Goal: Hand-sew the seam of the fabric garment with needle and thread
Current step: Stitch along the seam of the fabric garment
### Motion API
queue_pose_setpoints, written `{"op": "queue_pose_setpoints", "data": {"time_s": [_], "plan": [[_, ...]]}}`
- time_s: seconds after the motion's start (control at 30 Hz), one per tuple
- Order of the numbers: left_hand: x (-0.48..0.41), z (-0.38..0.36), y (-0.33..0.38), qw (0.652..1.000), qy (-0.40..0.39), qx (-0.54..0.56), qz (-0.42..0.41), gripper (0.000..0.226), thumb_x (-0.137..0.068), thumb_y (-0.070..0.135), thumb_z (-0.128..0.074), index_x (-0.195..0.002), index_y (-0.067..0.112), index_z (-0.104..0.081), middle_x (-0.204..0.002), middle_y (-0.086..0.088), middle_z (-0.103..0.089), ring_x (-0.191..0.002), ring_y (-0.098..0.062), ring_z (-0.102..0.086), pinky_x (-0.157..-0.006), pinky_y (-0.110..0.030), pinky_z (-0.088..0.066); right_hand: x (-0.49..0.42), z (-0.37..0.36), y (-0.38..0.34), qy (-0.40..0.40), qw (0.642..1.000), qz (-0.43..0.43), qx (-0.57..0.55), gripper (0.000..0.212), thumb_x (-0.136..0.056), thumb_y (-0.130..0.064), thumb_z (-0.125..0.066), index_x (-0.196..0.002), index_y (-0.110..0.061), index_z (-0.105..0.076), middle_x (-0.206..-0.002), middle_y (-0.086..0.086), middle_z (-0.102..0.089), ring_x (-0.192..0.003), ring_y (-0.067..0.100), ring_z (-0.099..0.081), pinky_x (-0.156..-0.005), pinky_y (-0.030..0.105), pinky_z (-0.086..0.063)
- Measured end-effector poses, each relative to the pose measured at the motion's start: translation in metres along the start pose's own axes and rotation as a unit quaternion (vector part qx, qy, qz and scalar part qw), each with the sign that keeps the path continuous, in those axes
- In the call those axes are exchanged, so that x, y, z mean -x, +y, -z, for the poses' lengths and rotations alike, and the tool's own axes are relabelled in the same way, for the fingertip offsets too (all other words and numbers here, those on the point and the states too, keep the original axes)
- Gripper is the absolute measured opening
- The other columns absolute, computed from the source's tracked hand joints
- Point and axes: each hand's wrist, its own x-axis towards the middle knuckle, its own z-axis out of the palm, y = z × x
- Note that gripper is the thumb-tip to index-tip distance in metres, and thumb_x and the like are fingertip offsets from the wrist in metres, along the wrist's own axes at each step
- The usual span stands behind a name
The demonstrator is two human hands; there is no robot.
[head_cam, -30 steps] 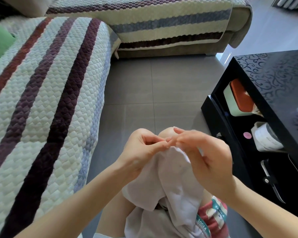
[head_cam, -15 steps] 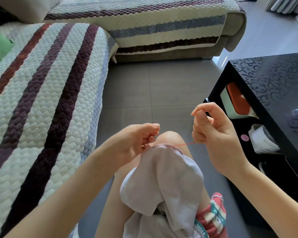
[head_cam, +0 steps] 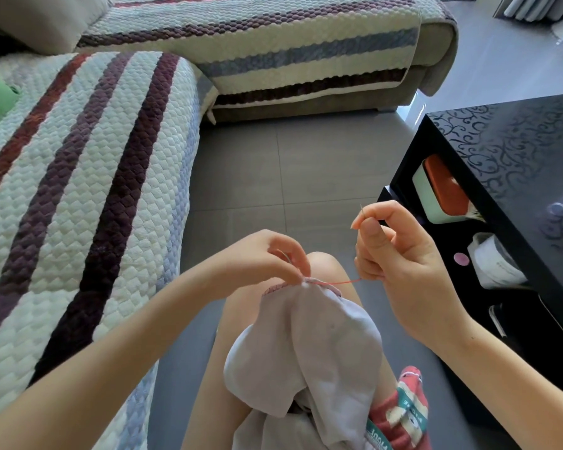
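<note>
Since the pale garment (head_cam: 306, 336) lies draped over the raised knee (head_cam: 322, 264), likely to steady its seam (head_cam: 281, 285), the left hand (head_cam: 267, 258) has its grip pinched on the seam edge while the right hand (head_cam: 400, 254), its grip clamped on the needle (head_cam: 362, 210), holds the red thread (head_cam: 345, 282) taut.

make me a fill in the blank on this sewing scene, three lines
The right hand pinches a thin metal ____.
The left hand pinches the white garment at its seam, over the person's bare ____.
The thread stretched from the seam to the right hand is ____ in colour.
Missing words: needle, knee, red.
</note>
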Motion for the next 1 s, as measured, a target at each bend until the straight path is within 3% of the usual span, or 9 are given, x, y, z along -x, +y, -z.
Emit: {"op": "queue_pose_setpoints", "data": {"time_s": [0.13,0.2,0.27,0.37,0.5,0.63,0.73,0.87,1.0], "plan": [[-0.009,-0.002,0.005,0.997,0.045,0.056,0.028,0.003,-0.073,0.007,-0.07,-0.072,0.009,-0.069,-0.073,-0.005,-0.065,-0.067,-0.009,-0.056,-0.066,-0.02,-0.04,0.0,0.002,0.001,-0.016,1.0,0.008,-0.003,0.025,-0.086,-0.043,-0.057,-0.083,-0.017,-0.056,-0.054,-0.006,-0.032,-0.049,0.012,-0.026,-0.047,0.019,-0.029],[-0.011,-0.002,0.009,0.988,0.052,0.134,0.059,0.006,-0.065,0.013,-0.063,-0.067,0.007,-0.063,-0.067,-0.005,-0.059,-0.06,-0.01,-0.052,-0.059,-0.019,-0.038,0.0,0.003,0.002,-0.023,1.0,0.004,0.0,0.033,-0.083,-0.051,-0.06,-0.084,-0.019,-0.057,-0.055,-0.006,-0.032,-0.049,0.011,-0.027,-0.048,0.019,-0.029],[-0.011,0.0,0.015,0.965,0.058,0.233,0.109,0.008,-0.07,0.011,-0.058,-0.063,0.006,-0.057,-0.065,-0.007,-0.056,-0.058,-0.015,-0.05,-0.059,-0.022,-0.037,0.0,0.003,0.003,-0.027,1.0,-0.002,0.005,0.036,-0.082,-0.055,-0.061,-0.084,-0.02,-0.057,-0.055,-0.005,-0.032,-0.049,0.011,-0.027,-0.049,0.018,-0.03],[-0.006,0.014,0.02,0.92,0.025,0.355,0.164,0.023,-0.077,0.009,-0.049,-0.055,0.007,-0.054,-0.067,-0.008,-0.055,-0.062,-0.019,-0.048,-0.066,-0.028,-0.036,0.001,0.001,0.003,-0.021,0.999,-0.006,0.028,0.028,-0.09,-0.045,-0.058,-0.083,-0.018,-0.056,-0.054,-0.008,-0.034,-0.049,0.009,-0.029,-0.049,0.017,-0.032],[0.001,0.029,0.026,0.892,-0.007,0.431,0.139,0.012,-0.062,0.02,-0.061,-0.055,0.012,-0.056,-0.071,-0.005,-0.055,-0.068,-0.018,-0.049,-0.072,-0.028,-0.034,0.0,0.0,0.005,-0.021,0.998,-0.031,0.047,0.019,-0.089,-0.025,-0.047,-0.085,-0.008,-0.053,-0.054,-0.009,-0.037,-0.049,0.006,-0.033,-0.049,0.015,-0.032],[0.005,0.036,0.031,0.929,0.005,0.363,0.074,0.013,-0.062,0.014,-0.061,-0.054,0.016,-0.052,-0.062,0.001,-0.047,-0.059,-0.014,-0.043,-0.065,-0.029,-0.028,-0.007,-0.001,0.009,-0.03,0.996,-0.052,0.063,0.016,-0.087,-0.021,-0.046,-0.087,-0.006,-0.051,-0.055,-0.013,-0.04,-0.05,0.004,-0.035,-0.05,0.012,-0.033],[0.007,0.04,0.038,0.956,0.025,0.291,0.02,0.012,-0.057,0.021,-0.067,-0.056,0.017,-0.056,-0.056,0.003,-0.036,-0.052,-0.011,-0.03,-0.06,-0.027,-0.023,-0.013,-0.002,0.013,-0.029,0.992,-0.05,0.114,0.012,-0.096,-0.009,-0.049,-0.084,-0.007,-0.051,-0.054,-0.014,-0.04,-0.051,0.004,-0.034,-0.05,0.012,-0.031],[0.008,0.045,0.049,0.987,0.095,0.129,-0.028,0.005,-0.058,0.021,-0.073,-0.057,0.02,-0.068,-0.056,0.007,-0.048,-0.047,-0.002,-0.038,-0.054,-0.017,-0.028,-0.022,-0.002,0.024,-0.044,0.975,-0.037,0.213,0.019,-0.095,-0.005,-0.051,-0.079,-0.014,-0.053,-0.054,-0.009,-0.037,-0.052,0.006,-0.031,-0.052,0.016,-0.029],[0.006,0.05,0.056,0.99,0.112,0.076,-0.042,0.006,-0.06,0.026,-0.072,-0.057,0.021,-0.07,-0.054,0.01,-0.053,-0.048,-0.001,-0.04,-0.058,-0.019,-0.03,-0.03,-0.004,0.035,-0.074,0.957,-0.024,0.281,0.015,-0.09,-0.016,-0.05,-0.076,-0.022,-0.051,-0.053,-0.008,-0.038,-0.053,0.007,-0.032,-0.054,0.021,-0.03]]}}
